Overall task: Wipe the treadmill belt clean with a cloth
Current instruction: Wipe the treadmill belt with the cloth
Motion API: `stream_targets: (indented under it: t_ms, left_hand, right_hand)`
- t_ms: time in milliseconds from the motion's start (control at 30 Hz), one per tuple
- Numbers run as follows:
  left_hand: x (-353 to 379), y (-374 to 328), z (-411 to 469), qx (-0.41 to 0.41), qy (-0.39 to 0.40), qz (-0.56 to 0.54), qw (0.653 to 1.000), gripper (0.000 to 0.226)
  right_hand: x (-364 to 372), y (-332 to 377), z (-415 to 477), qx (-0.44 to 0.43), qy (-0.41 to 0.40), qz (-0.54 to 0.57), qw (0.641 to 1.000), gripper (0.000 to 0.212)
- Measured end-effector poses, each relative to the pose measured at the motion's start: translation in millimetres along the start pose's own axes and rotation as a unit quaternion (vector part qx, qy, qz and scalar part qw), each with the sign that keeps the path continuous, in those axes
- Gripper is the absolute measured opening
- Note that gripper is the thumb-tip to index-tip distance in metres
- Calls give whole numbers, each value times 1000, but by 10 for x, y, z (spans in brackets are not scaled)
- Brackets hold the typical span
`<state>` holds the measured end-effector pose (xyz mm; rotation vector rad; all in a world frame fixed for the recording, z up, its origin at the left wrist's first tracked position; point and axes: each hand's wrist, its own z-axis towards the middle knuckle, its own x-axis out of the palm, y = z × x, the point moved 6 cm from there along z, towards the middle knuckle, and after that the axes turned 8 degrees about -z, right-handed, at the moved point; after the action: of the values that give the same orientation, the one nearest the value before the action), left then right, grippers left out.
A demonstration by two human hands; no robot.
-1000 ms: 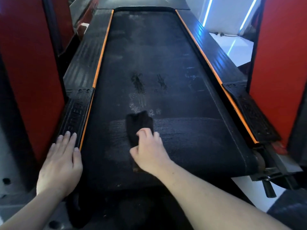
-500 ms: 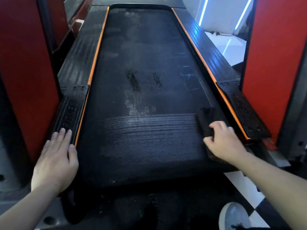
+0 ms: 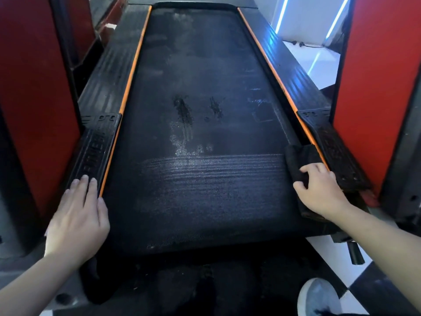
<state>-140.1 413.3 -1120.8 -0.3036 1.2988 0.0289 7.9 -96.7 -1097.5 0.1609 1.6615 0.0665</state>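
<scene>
The black treadmill belt (image 3: 205, 92) runs away from me between two orange strips. A wet streaked band (image 3: 211, 179) crosses its near end, and dusty pale patches and dark scuffs (image 3: 184, 124) lie just beyond it. My right hand (image 3: 319, 192) presses a folded black cloth (image 3: 296, 156) flat against the belt's right edge, fingers curled over it. My left hand (image 3: 77, 217) rests palm-down on the left side rail (image 3: 95, 151), fingers spread and holding nothing.
Red upright panels (image 3: 34, 99) stand close on both sides, the right one (image 3: 373, 87) just past the right foot rail (image 3: 337, 156). A white shoe (image 3: 316, 297) shows at the lower right on a checkered floor. Bright white floor lies beyond the right rail.
My right hand swept the cloth from the belt's middle to its right edge, leaving a wet band behind. The left hand stayed on the left rail.
</scene>
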Motion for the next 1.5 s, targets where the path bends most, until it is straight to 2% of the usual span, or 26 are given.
stream_targets:
  t_ms: [100,333,433,533,633,833,1500]
  left_hand:
    - [-15,-136,83,44,-4,0,999,59]
    - [162,-549,590,34,8,-48,998,61]
    - [365,-619,697,14,35,-76,996,57]
    - [570,-650,620,-5,61,-79,995,67]
    - [693,-639,516,-19,83,-61,995,70]
    - [698,-650,460,-1,69,-37,997,76]
    - [683,-674,233,-9,74,-63,995,75]
  right_hand:
    - [-36,12,51,-27,-24,21,999,35]
    - [-67,228,359,-52,-76,58,994,32]
    - [-5,322,517,-51,-56,53,996,35]
    - [106,324,575,-41,-31,9,999,47]
    - [175,289,574,-43,-38,2,998,55]
    - [199,287,559,-45,-50,-1,998,50]
    - [195,262,362,-49,-44,-32,997,51]
